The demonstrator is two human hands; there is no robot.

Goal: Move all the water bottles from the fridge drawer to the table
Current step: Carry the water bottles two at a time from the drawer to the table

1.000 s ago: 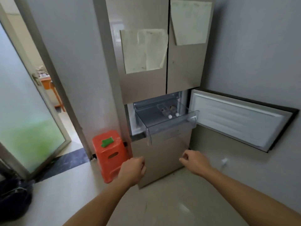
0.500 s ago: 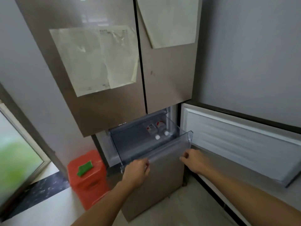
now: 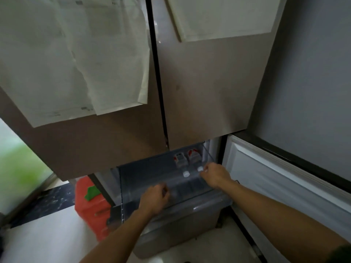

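Observation:
The clear fridge drawer [image 3: 133, 179] is pulled out below the two upper fridge doors. Two water bottles lie side by side at its back right, white caps pointing at me: the left bottle [image 3: 180, 160] and the right bottle [image 3: 194, 155], both with red-and-white labels. My right hand [image 3: 215, 176] reaches into the drawer, its fingertips at the right bottle's cap and not wrapped around the bottle. My left hand [image 3: 154, 198] hovers over the drawer's front part, fingers curled, holding nothing.
The lower compartment's door [image 3: 275, 186] hangs open to the right, along the grey wall. A red plastic stool [image 3: 89, 205] with a green thing on top stands left of the fridge. Paper sheets [image 3: 79, 59] hang on the upper doors close to my head.
I have moved close to the fridge. Both hands have gone from below the drawer's front up over its rim, the right one reaching in to the right bottle's cap.

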